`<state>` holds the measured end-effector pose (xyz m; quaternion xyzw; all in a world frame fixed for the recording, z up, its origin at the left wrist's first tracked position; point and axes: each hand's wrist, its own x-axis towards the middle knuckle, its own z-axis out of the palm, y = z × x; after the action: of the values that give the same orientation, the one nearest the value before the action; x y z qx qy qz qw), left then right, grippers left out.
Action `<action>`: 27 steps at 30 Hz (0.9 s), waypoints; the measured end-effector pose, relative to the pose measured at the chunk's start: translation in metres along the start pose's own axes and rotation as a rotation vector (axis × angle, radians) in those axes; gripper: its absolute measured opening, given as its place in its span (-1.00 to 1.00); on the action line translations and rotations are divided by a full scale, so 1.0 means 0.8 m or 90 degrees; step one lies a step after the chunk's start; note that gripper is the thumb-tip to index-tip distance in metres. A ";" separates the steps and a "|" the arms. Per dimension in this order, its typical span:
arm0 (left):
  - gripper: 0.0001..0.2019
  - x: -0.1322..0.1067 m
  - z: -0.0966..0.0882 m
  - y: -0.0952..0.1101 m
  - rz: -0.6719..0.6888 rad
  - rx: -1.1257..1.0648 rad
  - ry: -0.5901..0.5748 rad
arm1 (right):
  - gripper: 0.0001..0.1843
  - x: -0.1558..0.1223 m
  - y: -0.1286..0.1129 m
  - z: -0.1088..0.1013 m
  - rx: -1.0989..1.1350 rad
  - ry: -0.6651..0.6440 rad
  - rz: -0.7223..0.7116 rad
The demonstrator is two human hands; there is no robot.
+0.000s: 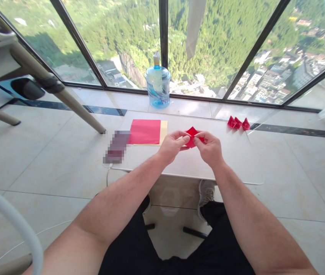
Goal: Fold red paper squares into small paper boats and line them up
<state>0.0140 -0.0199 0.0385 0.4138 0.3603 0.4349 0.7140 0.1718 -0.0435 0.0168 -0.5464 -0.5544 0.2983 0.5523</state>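
Between my two hands, just above the small white table (145, 160), is a piece of folded red paper (192, 131) with pointed corners. My left hand (175, 143) pinches its left side, thumb on top near the middle. From the other side my right hand (207, 146) grips it, its thumb close to the left one. The lower folds are partly hidden by the fingers. Left of my hands lies a stack of flat red paper (145, 131), with a yellow sheet (164, 130) showing beneath. Several small folded red paper pieces (238, 123) stand in a row at the table's back right.
A pixelated flat object (117, 147) with a white cable lies at the table's left end. Behind the table stands a blue water jug (158, 88) by the window. A chair or frame leg (79, 109) slants down at the left.
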 end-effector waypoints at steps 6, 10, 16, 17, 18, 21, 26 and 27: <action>-0.71 0.003 0.000 -0.006 -0.011 0.021 0.035 | -0.84 -0.003 -0.008 0.002 0.016 -0.028 -0.002; -0.72 0.001 0.000 -0.002 -0.025 0.020 0.029 | -0.86 -0.004 -0.009 0.002 -0.004 -0.022 -0.018; -0.72 -0.003 0.004 -0.003 -0.027 0.018 0.019 | -0.87 -0.007 -0.011 0.004 -0.056 0.006 -0.032; -0.72 -0.003 0.004 -0.003 -0.026 0.018 0.019 | -0.87 -0.007 -0.012 0.005 -0.061 0.008 -0.035; -0.72 -0.004 0.005 -0.003 -0.026 0.018 0.020 | -0.87 -0.008 -0.012 0.005 -0.063 0.010 -0.038; -0.72 -0.004 0.005 -0.002 -0.025 0.021 0.024 | -0.89 -0.007 -0.014 0.005 -0.067 0.003 -0.050; -0.72 0.001 0.003 -0.008 0.010 0.049 0.042 | -0.91 -0.006 -0.018 0.000 -0.086 -0.020 -0.066; -0.71 0.002 0.002 -0.010 0.024 0.057 0.048 | -0.90 -0.006 -0.018 0.000 -0.093 -0.020 -0.064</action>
<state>0.0190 -0.0210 0.0313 0.4353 0.3980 0.4470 0.6726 0.1668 -0.0514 0.0289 -0.5518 -0.6100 0.2376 0.5168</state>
